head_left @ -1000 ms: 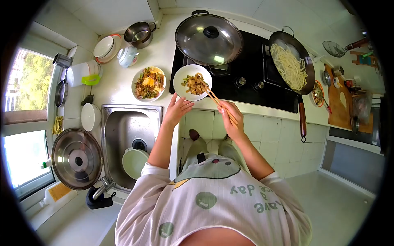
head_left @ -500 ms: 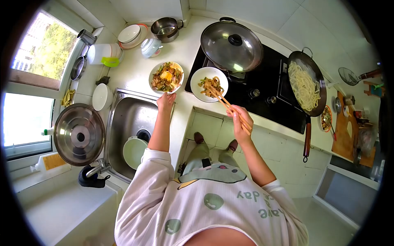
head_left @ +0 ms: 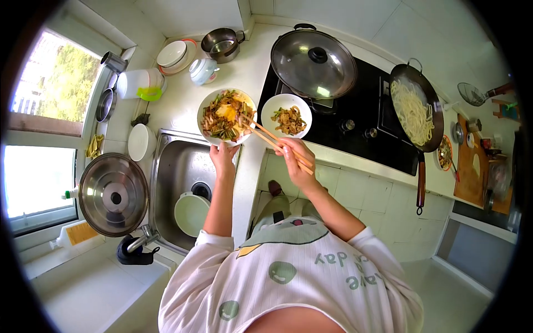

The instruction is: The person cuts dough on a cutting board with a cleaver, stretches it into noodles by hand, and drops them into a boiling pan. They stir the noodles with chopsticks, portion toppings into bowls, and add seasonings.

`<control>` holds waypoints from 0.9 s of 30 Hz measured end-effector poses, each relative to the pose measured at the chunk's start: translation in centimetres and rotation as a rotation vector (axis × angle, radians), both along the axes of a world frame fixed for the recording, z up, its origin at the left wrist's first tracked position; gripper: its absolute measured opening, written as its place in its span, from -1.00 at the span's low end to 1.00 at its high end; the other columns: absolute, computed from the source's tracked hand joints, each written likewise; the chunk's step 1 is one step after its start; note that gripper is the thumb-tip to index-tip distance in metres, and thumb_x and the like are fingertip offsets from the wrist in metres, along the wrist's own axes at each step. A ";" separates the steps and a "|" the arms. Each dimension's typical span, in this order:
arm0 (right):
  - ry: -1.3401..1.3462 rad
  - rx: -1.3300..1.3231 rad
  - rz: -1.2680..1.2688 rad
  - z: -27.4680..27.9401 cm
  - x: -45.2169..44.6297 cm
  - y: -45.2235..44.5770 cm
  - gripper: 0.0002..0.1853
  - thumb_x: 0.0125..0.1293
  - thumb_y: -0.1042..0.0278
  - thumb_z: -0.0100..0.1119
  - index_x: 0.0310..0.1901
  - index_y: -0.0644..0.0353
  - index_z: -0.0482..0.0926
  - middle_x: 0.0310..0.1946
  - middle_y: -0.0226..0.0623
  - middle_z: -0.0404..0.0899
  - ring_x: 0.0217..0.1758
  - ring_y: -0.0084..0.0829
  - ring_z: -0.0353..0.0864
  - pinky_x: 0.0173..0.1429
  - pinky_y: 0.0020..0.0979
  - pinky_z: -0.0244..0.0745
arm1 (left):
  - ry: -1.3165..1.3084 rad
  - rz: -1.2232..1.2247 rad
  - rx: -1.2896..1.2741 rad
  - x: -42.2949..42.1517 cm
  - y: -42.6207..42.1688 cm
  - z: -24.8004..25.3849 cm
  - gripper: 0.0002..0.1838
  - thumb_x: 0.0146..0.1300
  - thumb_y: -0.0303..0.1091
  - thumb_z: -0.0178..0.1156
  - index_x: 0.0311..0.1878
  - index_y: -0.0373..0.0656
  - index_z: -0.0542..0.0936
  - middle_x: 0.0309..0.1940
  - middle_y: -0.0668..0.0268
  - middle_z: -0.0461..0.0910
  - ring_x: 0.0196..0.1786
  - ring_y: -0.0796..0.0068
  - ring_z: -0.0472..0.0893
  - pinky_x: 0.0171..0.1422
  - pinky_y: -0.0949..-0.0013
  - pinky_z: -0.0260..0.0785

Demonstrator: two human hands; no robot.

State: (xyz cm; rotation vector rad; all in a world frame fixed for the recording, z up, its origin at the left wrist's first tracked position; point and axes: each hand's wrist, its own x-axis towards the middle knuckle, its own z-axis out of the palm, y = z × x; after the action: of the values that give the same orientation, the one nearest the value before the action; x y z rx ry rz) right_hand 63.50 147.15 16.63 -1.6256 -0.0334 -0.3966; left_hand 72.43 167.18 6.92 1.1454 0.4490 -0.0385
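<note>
My left hand (head_left: 223, 159) grips the near edge of a white bowl (head_left: 212, 140), which looks raised off the counter. The bowl holds a stir-fry (head_left: 216, 114) with green pieces and a yellow, egg-like patch. Held in my right hand (head_left: 298, 162) is a pair of wooden chopsticks (head_left: 273, 143), their tips at the right side of that bowl's food. Just right of it stands a second white bowl (head_left: 269, 114) at the cooktop's edge, with a smaller portion of brownish stir-fry (head_left: 290, 120).
A lidded wok (head_left: 300, 61) and a pan of noodles (head_left: 412, 116) sit on the black cooktop (head_left: 333, 141). The steel sink (head_left: 172, 166) lies at left with a pale green pot (head_left: 191, 215) inside. Behind are a small pot (head_left: 221, 44) and stacked plates (head_left: 172, 54).
My left hand has taken hold of the left bowl and it appears lifted closer. The chopsticks have moved left from the right bowl to the left bowl.
</note>
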 end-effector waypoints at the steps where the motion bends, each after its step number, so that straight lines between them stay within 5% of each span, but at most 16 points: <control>1: -0.005 0.034 -0.052 0.1 0.1 0.7 -0.82 0.35 0.50 -0.02 -0.09 0.36 0.51 -0.31 -0.18 0.54 -0.35 -0.44 0.58 -0.27 -0.49 0.46 | -0.004 -0.022 0.001 -0.8 -0.4 1.1 -0.73 0.33 -0.46 -0.02 0.04 -0.35 0.30 -0.09 0.07 0.50 -0.18 0.25 0.64 -0.11 0.21 0.60; 11: -0.115 -0.296 -0.065 3.1 -2.7 -1.7 -0.78 0.27 0.66 0.01 -0.05 0.41 0.48 -0.24 -0.11 0.53 -0.29 -0.34 0.60 -0.22 -0.47 0.53 | 0.016 -0.057 -0.014 -2.4 -3.3 4.2 -0.79 0.29 -0.51 -0.06 -0.04 -0.36 0.35 -0.15 0.08 0.54 -0.22 0.27 0.65 -0.09 0.23 0.61; 27: -0.101 -0.274 -0.255 2.7 -4.2 -6.9 -0.82 0.32 0.61 -0.07 -0.11 0.43 0.50 -0.26 -0.10 0.54 -0.28 -0.37 0.62 -0.18 -0.44 0.54 | 0.150 -0.097 -0.130 -0.6 -3.5 2.5 -0.71 0.29 -0.47 -0.03 0.05 -0.36 0.31 -0.10 0.05 0.52 -0.12 0.18 0.63 -0.08 0.27 0.59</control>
State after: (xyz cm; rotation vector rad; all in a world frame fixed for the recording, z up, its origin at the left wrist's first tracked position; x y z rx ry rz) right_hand 59.28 140.23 19.28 -1.8860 0.0458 -0.6949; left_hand 71.78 163.69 9.38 1.0393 0.5163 -0.2358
